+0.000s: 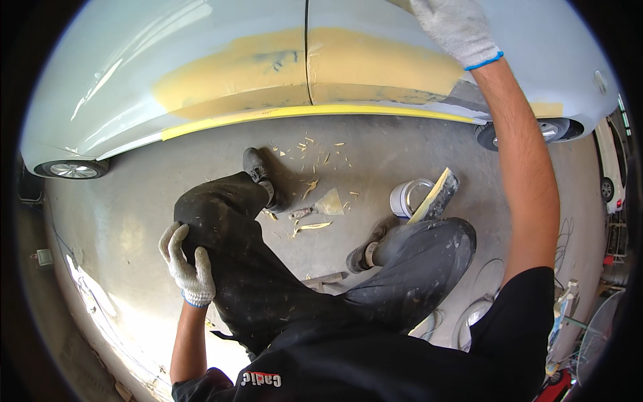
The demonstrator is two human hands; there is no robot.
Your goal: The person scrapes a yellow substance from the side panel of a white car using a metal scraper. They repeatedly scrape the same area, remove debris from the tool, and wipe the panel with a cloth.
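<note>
My left hand (188,266), in a pale knit glove with a blue cuff edge, rests on the side of my left knee, fingers spread and holding nothing. At the top edge, my right hand (459,30) in a matching glove reaches up to the pale car body (375,17); its fingertips run out of view. Below it, yellow filler (234,70) covers the lower panels across a door gap, with a bright yellow strip (281,112) along the sill. A putty knife (321,206) lies on the floor between my feet.
Dried yellow scraps (311,187) litter the floor around the putty knife. By my right knee stands an open can (402,199), with a dark board edged in yellow (439,194) beside it. Hoses or cables (462,325) curl behind my right leg. Another vehicle (611,167) stands far right.
</note>
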